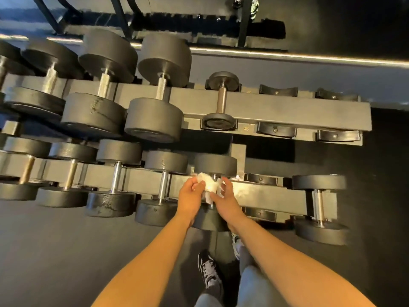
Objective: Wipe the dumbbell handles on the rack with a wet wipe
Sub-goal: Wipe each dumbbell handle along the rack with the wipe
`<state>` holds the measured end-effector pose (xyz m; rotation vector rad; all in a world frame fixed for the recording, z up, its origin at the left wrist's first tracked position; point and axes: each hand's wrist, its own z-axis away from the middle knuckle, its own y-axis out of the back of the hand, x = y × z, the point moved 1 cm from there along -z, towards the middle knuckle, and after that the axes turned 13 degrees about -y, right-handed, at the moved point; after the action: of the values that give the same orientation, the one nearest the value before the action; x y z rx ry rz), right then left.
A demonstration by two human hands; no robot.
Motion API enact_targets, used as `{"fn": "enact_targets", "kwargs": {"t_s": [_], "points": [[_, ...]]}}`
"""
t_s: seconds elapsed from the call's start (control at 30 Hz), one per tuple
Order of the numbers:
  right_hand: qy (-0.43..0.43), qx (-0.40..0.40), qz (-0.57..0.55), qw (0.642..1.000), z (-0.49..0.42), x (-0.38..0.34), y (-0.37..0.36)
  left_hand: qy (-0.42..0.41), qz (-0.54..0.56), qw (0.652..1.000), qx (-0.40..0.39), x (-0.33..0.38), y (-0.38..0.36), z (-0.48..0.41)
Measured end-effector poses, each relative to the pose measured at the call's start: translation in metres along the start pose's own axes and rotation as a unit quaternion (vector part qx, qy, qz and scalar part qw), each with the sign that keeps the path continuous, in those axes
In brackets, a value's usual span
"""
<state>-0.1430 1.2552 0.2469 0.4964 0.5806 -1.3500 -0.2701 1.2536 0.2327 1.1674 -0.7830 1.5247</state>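
From the head camera, looking down on a two-tier rack of dark round-headed dumbbells, the end faces are too blurred for any number or brand to be read. On the lower tier, the fifth dumbbell from the left lies front to back across the rails, and both hands meet over its middle. A white wet wipe is bunched around the handle, of which only a short bright stub shows just below the far head. The left hand comes in from the left with its fingers curled tightly, pinching the wipe's left edge. The right hand comes from the right, its fingers narrowly parted and curved over the wipe's right side, with the thumb against its lower edge; white cloth shows between the fingers. The near head of this dumbbell is partly hidden under the two wrists. The neighbouring dumbbell to the left stands just beside the left hand, its chrome handle bare. Below the forearms, a black shoe stands on the dark floor.
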Motion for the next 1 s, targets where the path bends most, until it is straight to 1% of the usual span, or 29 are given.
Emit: {"fn": "enact_targets", "kwargs": {"t_s": [0.07,0.13,0.23,0.3,0.37,0.47,0.57,0.73,0.83,0.93,1.0], "points": [[-0.004,0.002,0.018,1.0,0.003,0.015,-0.005,-0.007,-0.016,1.0,-0.022,-0.01,0.006,0.009],[0.0,0.036,0.049,0.998,0.005,0.027,-0.007,-0.006,-0.035,0.999,-0.026,-0.02,0.012,0.016],[0.011,0.1,0.059,0.993,0.003,0.041,-0.006,0.001,-0.053,0.999,-0.006,-0.034,0.016,0.023],[0.009,0.112,0.077,0.991,-0.003,0.049,-0.006,0.006,-0.045,0.999,0.006,-0.042,0.016,0.024],[0.01,0.111,0.098,0.989,-0.013,0.056,-0.008,0.023,-0.012,0.999,0.026,-0.051,0.013,0.023],[-0.005,0.094,0.069,0.993,-0.023,0.062,-0.01,0.049,0.04,0.997,0.035,-0.062,0.007,0.022],[-0.018,0.062,0.021,0.998,-0.028,0.064,-0.011,0.061,0.053,0.996,0.033,-0.07,0.004,0.017],[0.003,0.102,0.04,0.994,-0.045,0.07,-0.009,0.068,0.05,0.995,0.049,-0.085,0.006,0.002],[0.01,0.116,0.024,0.993,-0.059,0.073,-0.009,0.076,0.057,0.994,0.046,-0.091,0.006,-0.005],[0.022,0.129,0.002,0.991,-0.074,0.075,-0.013,0.08,0.065,0.993,0.065,-0.1,0.004,-0.016],[0.021,0.13,-0.015,0.991,-0.083,0.076,-0.016,0.074,0.068,0.993,0.056,-0.109,0.002,-0.026]]}}
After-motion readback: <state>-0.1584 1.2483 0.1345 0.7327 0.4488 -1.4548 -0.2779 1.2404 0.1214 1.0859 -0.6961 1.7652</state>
